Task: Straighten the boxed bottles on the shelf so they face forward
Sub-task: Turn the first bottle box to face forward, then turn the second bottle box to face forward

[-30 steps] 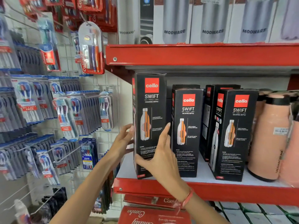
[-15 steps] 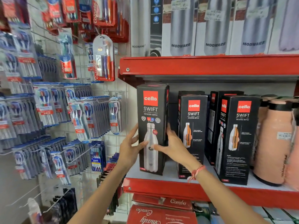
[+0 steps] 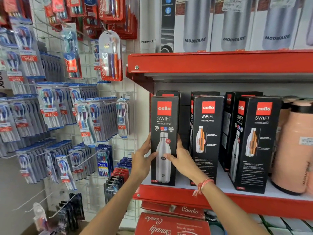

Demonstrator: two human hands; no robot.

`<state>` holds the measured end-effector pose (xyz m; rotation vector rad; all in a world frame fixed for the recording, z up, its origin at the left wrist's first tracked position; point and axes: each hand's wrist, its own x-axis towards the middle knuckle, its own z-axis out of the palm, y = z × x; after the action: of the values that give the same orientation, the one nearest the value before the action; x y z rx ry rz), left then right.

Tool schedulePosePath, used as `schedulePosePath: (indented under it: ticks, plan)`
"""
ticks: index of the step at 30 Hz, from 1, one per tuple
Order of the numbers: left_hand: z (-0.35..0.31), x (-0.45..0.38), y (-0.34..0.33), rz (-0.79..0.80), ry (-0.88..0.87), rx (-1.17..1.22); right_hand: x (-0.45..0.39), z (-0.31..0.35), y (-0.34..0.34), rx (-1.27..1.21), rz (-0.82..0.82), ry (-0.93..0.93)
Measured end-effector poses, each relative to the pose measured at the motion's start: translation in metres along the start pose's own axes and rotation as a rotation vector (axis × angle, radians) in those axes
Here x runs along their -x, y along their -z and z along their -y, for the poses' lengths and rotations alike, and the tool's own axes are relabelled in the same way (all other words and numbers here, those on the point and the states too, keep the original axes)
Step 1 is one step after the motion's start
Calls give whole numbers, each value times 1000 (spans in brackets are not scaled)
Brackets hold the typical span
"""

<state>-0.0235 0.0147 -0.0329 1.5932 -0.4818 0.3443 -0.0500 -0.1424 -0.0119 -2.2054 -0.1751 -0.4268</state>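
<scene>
Black Cello Swift bottle boxes stand on a white shelf with a red lip (image 3: 171, 195). The leftmost box (image 3: 164, 119) stands upright at the shelf's left end, its silver-bottle face turned to me. My left hand (image 3: 142, 160) presses its left side and my right hand (image 3: 181, 158) grips its right edge, thumbs on the front. A second box (image 3: 208, 133) stands just right, showing an orange cutaway bottle. A third box (image 3: 257, 143) further right sits turned at an angle, its side panel visible. More boxes stand behind these.
A peach flask (image 3: 294, 150) stands at the shelf's right end. White Modware bottle boxes (image 3: 233, 26) fill the shelf above. Toothbrush packs (image 3: 84, 119) hang on a wire grid to the left. Red Combo boxes (image 3: 172, 224) lie on the shelf below.
Both hands turned the leftmost box from its orange-cutaway face to its silver-bottle face and set it back near the shelf's left end. The camera moved closer.
</scene>
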Motion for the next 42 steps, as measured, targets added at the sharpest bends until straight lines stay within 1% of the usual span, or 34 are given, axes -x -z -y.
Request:
schedulePosePath:
  ticks: [4, 6, 8, 10, 13, 14, 15, 17, 18, 20, 22, 25, 30, 36, 39, 42]
  plan:
    - [-6, 7, 2, 28, 69, -48, 11, 7, -6, 0, -45, 9]
    - [-16, 13, 0, 48, 106, -154, 19, 8, -5, 21, -79, 17]
    - [-26, 17, -2, -8, 116, -315, 29, 5, 0, 31, -142, 32]
    - [-36, 25, -6, -125, 97, -374, 43, 1, 7, 45, -264, 70]
    - [-42, 39, -11, -301, -45, -405, 61, -5, 20, 142, -587, 159]
    - [-44, 43, -13, -333, -89, -394, 65, -7, 24, 177, -684, 166]
    - [-45, 46, -16, -319, -101, -355, 67, -10, 26, 210, -754, 150]
    - [-47, 52, -26, -172, -55, -207, 67, -16, 28, 277, -808, 52]
    - [-47, 53, -32, -83, -20, -153, 66, -20, 28, 303, -808, -15]
    - [-46, 53, -45, 25, 5, -128, 61, -26, 25, 325, -779, -127]
    - [-46, 51, -59, 86, 27, -110, 55, -33, 21, 316, -726, -180]
    - [-44, 50, -76, 139, 107, -85, 47, -41, 17, 242, -640, -234]
    - [-39, 47, -95, 162, 202, -11, 46, -53, 28, 135, -603, -187]
    - [-47, 44, -102, 136, 147, 18, 69, -40, 65, 60, -552, -44]
    - [-56, 44, -100, 208, 138, 67, 82, -33, 83, -40, -474, -14]
    - [-63, 46, -95, 294, 122, 59, 94, -38, 99, -119, -329, -1]
